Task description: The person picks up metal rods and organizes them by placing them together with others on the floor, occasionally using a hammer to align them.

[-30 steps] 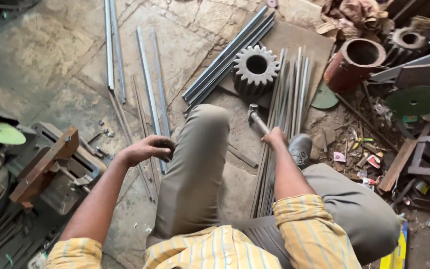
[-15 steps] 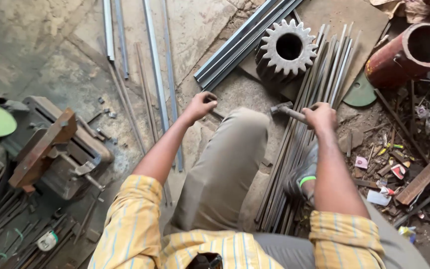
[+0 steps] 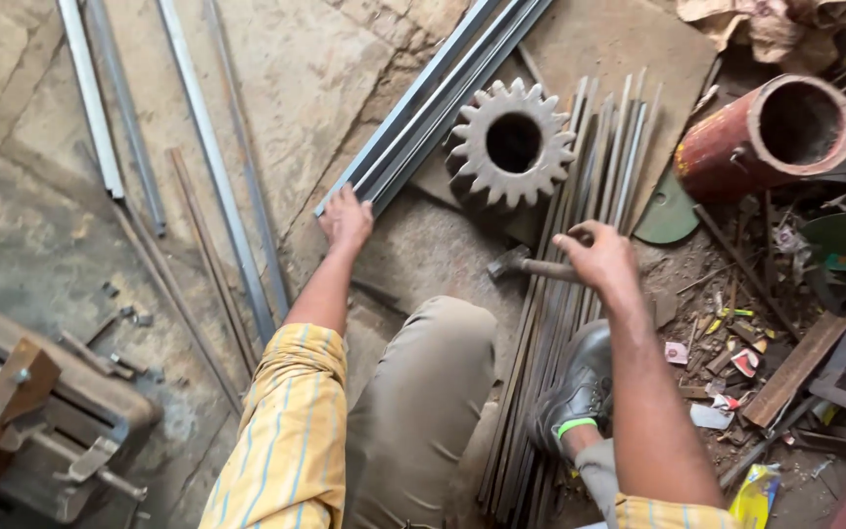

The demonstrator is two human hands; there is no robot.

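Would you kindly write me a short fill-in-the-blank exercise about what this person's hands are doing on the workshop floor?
The right hand grips a ____ by its handle.
The left hand touches the near end of the long metal ____.
Beside these lies a large toothed ____.

Missing words: hammer; bars; gear

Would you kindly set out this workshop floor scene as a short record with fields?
Setting: stone floor strewn with metal stock
Left hand: fingers on the near end of a bundle of grey angle bars
Right hand: gripping a hammer by its handle
Between the hands: large toothed gear standing on a board
Under the hammer: thin steel rods lying in a sheaf
Right side: rusty red pipe, scraps and litter
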